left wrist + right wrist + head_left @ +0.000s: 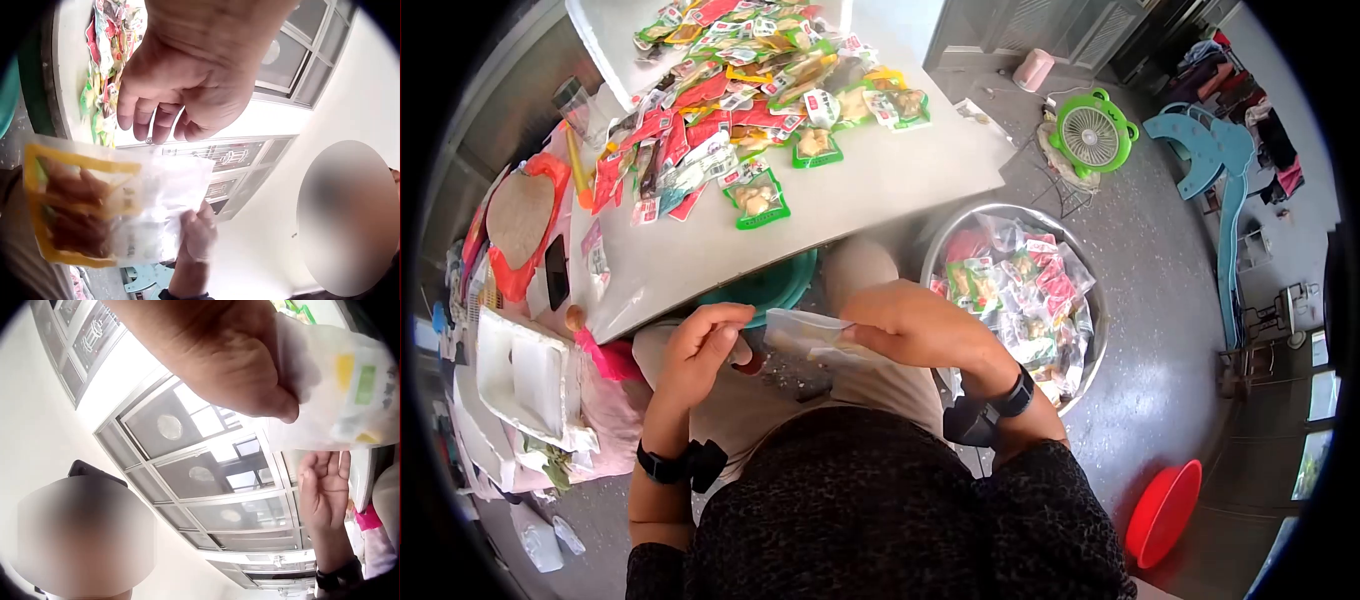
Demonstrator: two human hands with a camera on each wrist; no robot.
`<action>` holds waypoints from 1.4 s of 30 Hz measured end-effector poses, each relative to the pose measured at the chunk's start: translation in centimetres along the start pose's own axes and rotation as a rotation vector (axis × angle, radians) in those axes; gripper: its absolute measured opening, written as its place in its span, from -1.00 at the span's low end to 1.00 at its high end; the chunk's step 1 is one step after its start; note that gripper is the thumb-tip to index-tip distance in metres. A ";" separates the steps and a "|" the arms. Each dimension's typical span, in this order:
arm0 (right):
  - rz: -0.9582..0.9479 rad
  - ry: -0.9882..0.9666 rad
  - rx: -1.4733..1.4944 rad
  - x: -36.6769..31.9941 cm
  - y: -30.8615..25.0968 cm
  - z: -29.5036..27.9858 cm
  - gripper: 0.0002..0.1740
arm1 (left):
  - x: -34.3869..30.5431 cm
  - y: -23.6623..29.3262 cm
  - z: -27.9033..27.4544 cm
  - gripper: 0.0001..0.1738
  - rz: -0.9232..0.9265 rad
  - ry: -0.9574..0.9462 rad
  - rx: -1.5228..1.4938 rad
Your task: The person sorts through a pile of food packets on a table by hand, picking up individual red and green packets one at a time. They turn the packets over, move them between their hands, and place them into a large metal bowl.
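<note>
Clear bag [805,335], pinched by right hand [912,325]

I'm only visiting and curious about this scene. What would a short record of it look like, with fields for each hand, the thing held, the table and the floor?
Right hand: right hand grips one end of a clear bag
Left hand: left hand close to the bag's other end, gripping nothing
Bag contents: a yellow-edged packet, seen in the left wrist view
Table: table with a heap of snack packets
Floor: metal basin holding filled bags; red basin; green fan
</note>
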State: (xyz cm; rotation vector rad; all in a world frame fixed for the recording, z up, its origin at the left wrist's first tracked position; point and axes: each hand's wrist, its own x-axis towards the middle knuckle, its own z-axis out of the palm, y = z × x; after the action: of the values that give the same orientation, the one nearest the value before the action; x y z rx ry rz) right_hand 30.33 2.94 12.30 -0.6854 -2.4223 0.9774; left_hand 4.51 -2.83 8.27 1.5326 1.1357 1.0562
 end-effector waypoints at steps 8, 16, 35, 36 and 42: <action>0.586 0.354 0.106 -12.2 7.4 -7.6 -0.90 | -1.5 -14.3 -3.2 -0.82 -0.399 0.034 -0.023; 0.994 0.571 -0.042 -22.7 17.4 -6.1 -0.88 | -3.4 -18.6 -4.4 -0.80 -0.538 0.035 -0.035; 1.418 0.642 -0.825 -41.8 21.7 -4.5 -0.79 | -3.3 -18.2 -4.0 -0.75 -0.644 0.134 -0.083; 1.489 0.605 -0.732 -41.2 21.3 -3.4 -0.79 | -3.3 -18.2 -4.0 -0.76 -0.643 0.134 -0.081; 1.312 0.518 -0.469 -36.7 23.2 2.3 -0.79 | -3.3 -18.1 -4.1 -0.76 -0.632 0.120 -0.083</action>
State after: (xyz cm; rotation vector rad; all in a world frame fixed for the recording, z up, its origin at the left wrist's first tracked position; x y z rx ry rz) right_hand 64.20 -5.21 -13.69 -2.4635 -1.5344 0.4292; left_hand -3.33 -2.65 -8.82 0.9467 1.5043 0.7494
